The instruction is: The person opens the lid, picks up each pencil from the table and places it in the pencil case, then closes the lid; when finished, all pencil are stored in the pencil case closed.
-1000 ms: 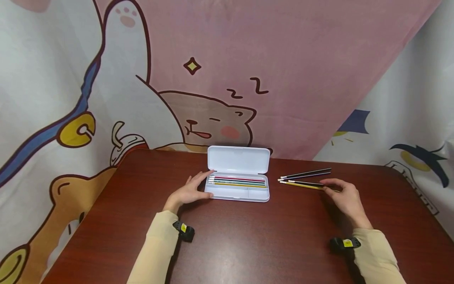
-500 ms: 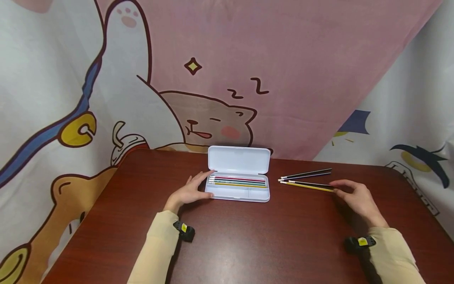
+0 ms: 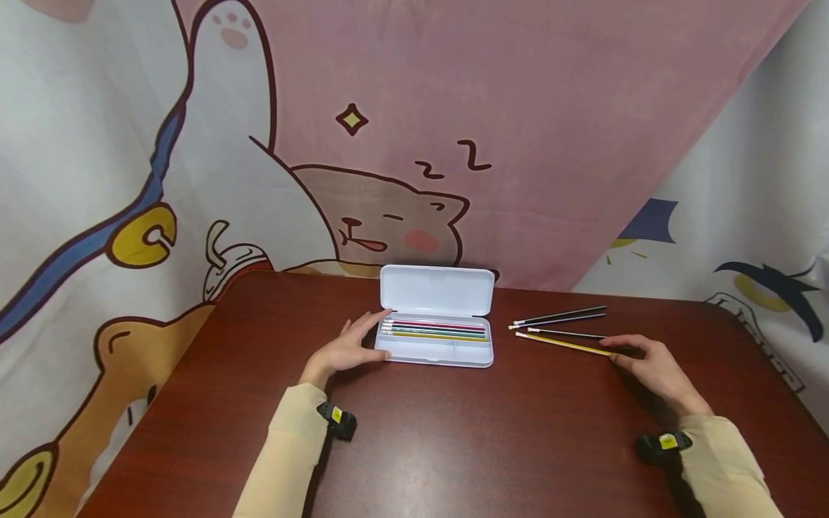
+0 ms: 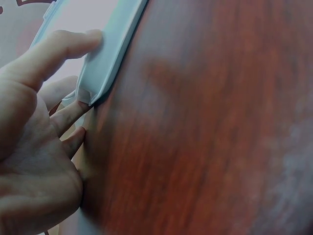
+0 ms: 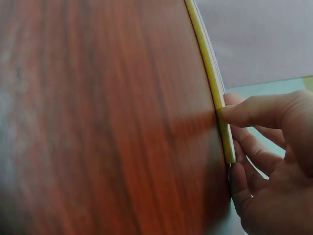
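A white pencil case [image 3: 421, 352] lies open on the table, its lid [image 3: 436, 291] raised at the back. Several pencils [image 3: 434, 331], including red, green and yellow ones, lie in its rear compartment. My left hand [image 3: 346, 350] holds the case's left end, thumb at the front corner and index finger at the back; the left wrist view shows the thumb [image 4: 73, 46] on its rim. My right hand [image 3: 657, 367] pinches the right end of a yellow pencil [image 3: 563, 343] between thumb and fingers. This pencil [image 5: 210, 63] lies low along the tabletop in the right wrist view.
Behind the yellow pencil lie several dark pencils [image 3: 560, 316], white eraser ends toward the case. One dark pencil [image 3: 566, 333] reaches close to my right fingertips. A cartoon-printed cloth [image 3: 550, 144] hangs behind the brown table [image 3: 453, 446].
My right hand has slid right along the pencils to the yellow one's end. The yellow pencil has shifted slightly toward me, apart from the dark ones. My left hand stays put.
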Action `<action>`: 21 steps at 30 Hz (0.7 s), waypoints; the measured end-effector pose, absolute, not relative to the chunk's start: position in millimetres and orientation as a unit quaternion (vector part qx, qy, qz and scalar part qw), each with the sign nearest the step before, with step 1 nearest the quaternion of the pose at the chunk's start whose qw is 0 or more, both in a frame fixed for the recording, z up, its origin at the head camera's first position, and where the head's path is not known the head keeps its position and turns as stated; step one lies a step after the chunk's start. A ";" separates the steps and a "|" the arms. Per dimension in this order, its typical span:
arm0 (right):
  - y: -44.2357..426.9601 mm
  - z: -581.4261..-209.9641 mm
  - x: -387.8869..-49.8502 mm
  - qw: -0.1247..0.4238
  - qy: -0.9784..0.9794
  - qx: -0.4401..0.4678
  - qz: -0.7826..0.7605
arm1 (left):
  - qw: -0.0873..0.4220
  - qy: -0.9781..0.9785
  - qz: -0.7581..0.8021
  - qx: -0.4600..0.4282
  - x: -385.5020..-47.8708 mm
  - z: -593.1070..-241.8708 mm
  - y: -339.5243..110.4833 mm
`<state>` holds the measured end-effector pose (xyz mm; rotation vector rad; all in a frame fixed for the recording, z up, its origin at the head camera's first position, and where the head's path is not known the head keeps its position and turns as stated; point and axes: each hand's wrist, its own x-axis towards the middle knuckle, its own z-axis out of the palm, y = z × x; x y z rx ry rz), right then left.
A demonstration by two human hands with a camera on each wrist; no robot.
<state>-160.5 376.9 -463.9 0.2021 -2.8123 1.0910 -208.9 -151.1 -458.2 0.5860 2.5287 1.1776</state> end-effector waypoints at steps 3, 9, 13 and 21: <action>376.5 -465.0 -160.9 0.056 -0.927 0.062 0.365 | 0.146 0.878 0.407 0.204 -209.2 -458.4 -151.0; 375.2 -466.8 -161.6 0.056 -0.926 0.054 0.369 | 0.145 0.877 0.410 0.203 -209.2 -458.6 -151.1; 374.1 -467.3 -161.8 0.059 -0.928 0.052 0.365 | 0.145 0.877 0.411 0.203 -208.9 -458.6 -151.0; 371.7 -465.7 -159.4 0.053 -0.937 0.064 0.338 | 0.144 0.876 0.412 0.204 -208.9 -458.6 -150.9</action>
